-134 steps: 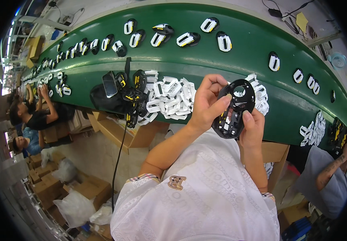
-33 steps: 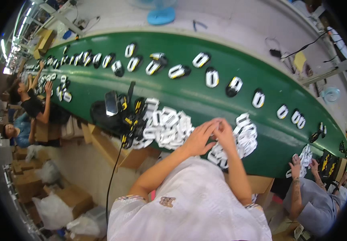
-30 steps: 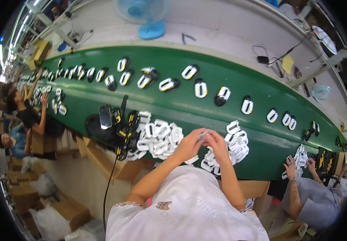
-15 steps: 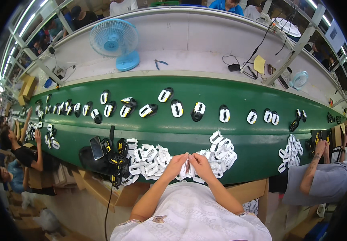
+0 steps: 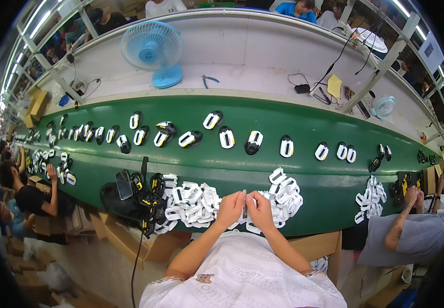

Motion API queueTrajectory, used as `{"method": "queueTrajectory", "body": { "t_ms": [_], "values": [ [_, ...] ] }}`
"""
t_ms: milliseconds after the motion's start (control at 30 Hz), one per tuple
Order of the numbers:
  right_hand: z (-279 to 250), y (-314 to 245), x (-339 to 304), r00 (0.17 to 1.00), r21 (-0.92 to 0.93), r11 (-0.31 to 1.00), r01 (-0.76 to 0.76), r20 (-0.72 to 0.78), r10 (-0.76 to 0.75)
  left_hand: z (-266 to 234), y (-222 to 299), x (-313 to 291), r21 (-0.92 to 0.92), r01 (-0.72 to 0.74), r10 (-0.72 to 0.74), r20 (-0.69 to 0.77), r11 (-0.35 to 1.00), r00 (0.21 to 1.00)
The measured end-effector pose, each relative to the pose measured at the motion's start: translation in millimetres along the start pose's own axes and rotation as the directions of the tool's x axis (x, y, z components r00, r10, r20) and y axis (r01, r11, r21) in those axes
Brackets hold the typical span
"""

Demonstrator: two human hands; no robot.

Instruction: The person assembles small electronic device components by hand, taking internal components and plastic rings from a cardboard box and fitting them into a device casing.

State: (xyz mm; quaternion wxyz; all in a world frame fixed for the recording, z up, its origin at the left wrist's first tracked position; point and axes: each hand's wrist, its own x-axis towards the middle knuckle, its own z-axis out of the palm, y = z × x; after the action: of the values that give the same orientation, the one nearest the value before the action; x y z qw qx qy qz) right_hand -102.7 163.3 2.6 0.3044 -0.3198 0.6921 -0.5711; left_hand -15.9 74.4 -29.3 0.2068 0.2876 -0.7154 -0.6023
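Note:
Above the near edge of the green work surface, my left hand and my right hand are close together, fingertips pinched around something small and thin that they mostly cover. Just below the fingers shows part of a white plastic frame; whether a hand grips it is hidden. A heap of white oval plastic frames lies beside my left hand. Another heap of such frames is beside my right hand.
Black-and-yellow parts and a phone lie at the left. Black units with white frames line the far belt. Beyond stand a blue fan and pliers. A co-worker sits at right; cardboard boxes stand below.
My hands have turned and closed in, so the white frame that showed between them is now mostly covered. The view has shifted slightly.

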Motion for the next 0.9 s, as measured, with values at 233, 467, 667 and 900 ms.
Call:
{"method": "queueTrajectory", "body": {
  "t_ms": [233,467,667,900],
  "values": [
    [3.8,1.2,8.3,0.998,0.169,0.984,-0.058,0.023,0.055,-2.3,10.9,0.5,-0.39,0.118,-0.097,0.072,0.913,0.993],
    [11.4,-4.8,7.3,0.965,-0.23,0.953,0.199,-0.123,-0.231,0.4,23.3,-4.2,-0.256,0.094,-0.096,0.002,0.962,0.995],
    [18.1,-14.6,2.6,0.95,-0.216,0.953,0.21,-0.184,-0.251,-2.3,21.1,-6.9,-0.023,-0.077,0.072,-0.147,0.997,0.986],
    [2.9,-30.0,11.6,0.995,0.364,0.931,0.033,-0.097,0.002,-5.0,58.2,5.8,-0.477,-0.014,-0.029,-0.083,0.879,0.996]
  ]
}}
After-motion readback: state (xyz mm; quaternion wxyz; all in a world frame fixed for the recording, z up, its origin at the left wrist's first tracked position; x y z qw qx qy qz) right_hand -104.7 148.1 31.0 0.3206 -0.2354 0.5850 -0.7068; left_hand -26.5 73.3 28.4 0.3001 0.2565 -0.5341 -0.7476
